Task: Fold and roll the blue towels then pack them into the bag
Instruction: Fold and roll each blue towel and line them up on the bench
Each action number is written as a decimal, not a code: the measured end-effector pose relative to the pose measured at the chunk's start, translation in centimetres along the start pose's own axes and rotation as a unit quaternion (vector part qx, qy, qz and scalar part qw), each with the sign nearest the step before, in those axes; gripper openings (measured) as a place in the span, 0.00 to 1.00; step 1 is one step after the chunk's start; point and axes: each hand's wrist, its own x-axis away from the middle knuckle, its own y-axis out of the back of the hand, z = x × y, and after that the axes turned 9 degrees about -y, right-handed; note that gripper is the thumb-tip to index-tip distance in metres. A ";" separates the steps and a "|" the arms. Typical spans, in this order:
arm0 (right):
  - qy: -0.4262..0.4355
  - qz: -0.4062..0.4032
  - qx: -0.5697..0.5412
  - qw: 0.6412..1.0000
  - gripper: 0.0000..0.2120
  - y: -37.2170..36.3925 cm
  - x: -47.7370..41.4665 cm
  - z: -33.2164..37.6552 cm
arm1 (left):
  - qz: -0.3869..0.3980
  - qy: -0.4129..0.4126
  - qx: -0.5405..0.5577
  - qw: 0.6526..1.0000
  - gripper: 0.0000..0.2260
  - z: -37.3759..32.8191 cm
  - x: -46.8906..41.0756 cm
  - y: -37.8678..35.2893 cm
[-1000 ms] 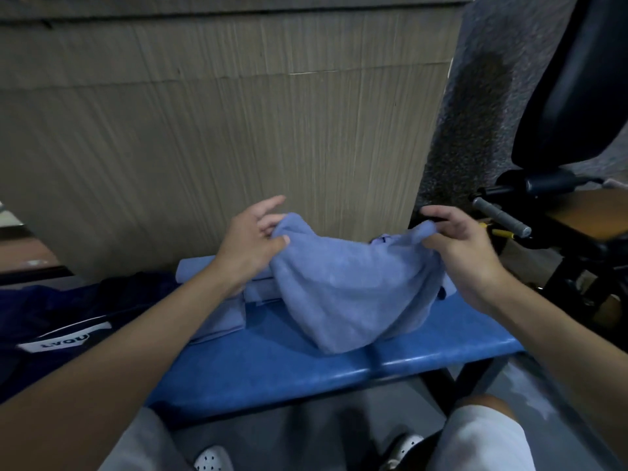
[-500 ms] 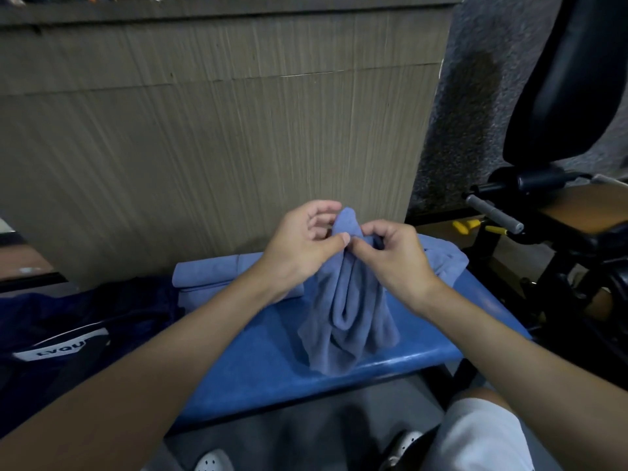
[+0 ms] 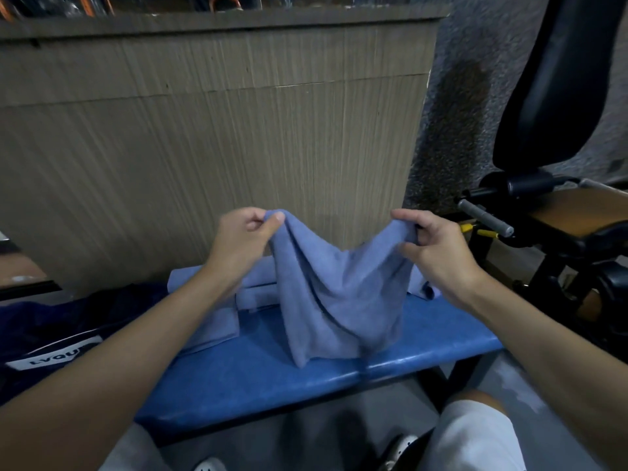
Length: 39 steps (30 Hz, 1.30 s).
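Fingers (image 3: 272,222) of both hands pinching a blue towel's (image 3: 339,300) top corners, left hand (image 3: 243,241), right hand (image 3: 436,253), towel sagging onto blue bench (image 3: 306,379).

Between our left hand (image 3: 243,237) and our right hand (image 3: 436,253) hangs the limp blue terry towel (image 3: 339,294), one top corner pinched in each; its lower end rests on the blue padded bench (image 3: 289,379) just below and before our hands. Under our left wrist, on the bench, lie the flat folded blue towels (image 3: 253,290), touching the hanging one's left edge. Left of our left forearm sits the dark navy fabric bag with a white label (image 3: 51,338), at the bench's left end. Behind both hands stands the grey wood-grain panel wall (image 3: 210,141). Right of our right hand, beyond the bench end, stands the black metal gym machine with a padded backrest (image 3: 550,205).
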 end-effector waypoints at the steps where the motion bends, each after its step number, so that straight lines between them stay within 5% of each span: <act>1: 0.003 -0.014 0.012 1.000 0.21 0.6 -0.1 -0.3 | -0.028 0.005 -0.007 1.000 0.09 0.4 -0.5 0.6; 6: -0.030 -0.041 0.009 0.999 0.08 3.2 -0.6 -1.3 | -0.084 0.007 -0.102 0.991 0.14 1.3 -2.1 2.7; 12: -0.042 -0.090 -0.054 0.994 0.07 3.9 -1.4 -0.3 | -0.082 -0.021 -0.124 0.989 0.17 0.7 -2.5 2.8; 18: -0.119 0.011 -0.125 0.985 0.11 3.9 -1.6 0.7 | -0.090 -0.015 -0.088 0.992 0.15 0.6 -3.1 2.6; 26: -0.053 -0.053 0.069 0.995 0.09 3.3 -1.8 1.5 | -0.098 0.027 -0.001 0.995 0.13 0.7 -2.4 4.3; 31: -0.114 -0.068 0.031 0.991 0.03 2.0 -2.5 2.2 | -0.103 0.022 0.027 0.994 0.14 0.6 -2.2 4.7; 35: -0.169 0.041 -0.147 0.974 0.04 1.7 -2.6 3.8 | -0.101 0.026 0.025 0.994 0.13 0.8 -2.3 5.4; 39: -0.154 0.068 -0.105 0.980 0.14 1.3 -2.7 4.3 | -0.081 0.029 0.029 0.996 0.09 1.1 -2.6 6.0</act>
